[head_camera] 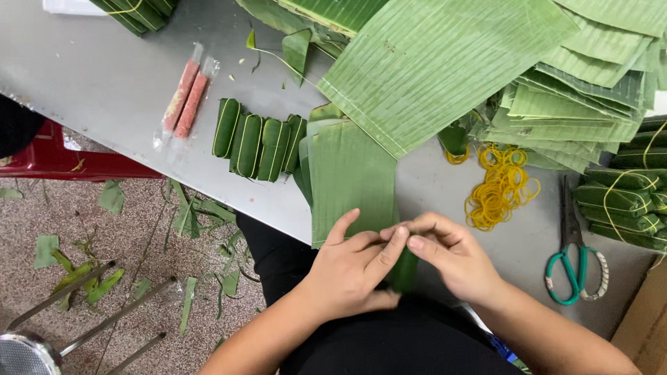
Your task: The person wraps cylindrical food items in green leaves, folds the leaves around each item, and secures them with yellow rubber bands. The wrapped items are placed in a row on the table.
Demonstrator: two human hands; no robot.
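I see my left hand (347, 267) and right hand (451, 257) closed together on a small dark-green leaf roll (403, 269) at the near edge of the grey table (104, 83), just below a cut banana leaf piece (351, 177). Fingers hide most of the roll. The scissors (575, 257) lie well apart on the right.

- Both forearms are bare, with no sleeves in view.
- The left hand (347, 267) and right hand (451, 253) wear no gloves, rings or watch.
- Black clothing (389, 344) covers the lap.
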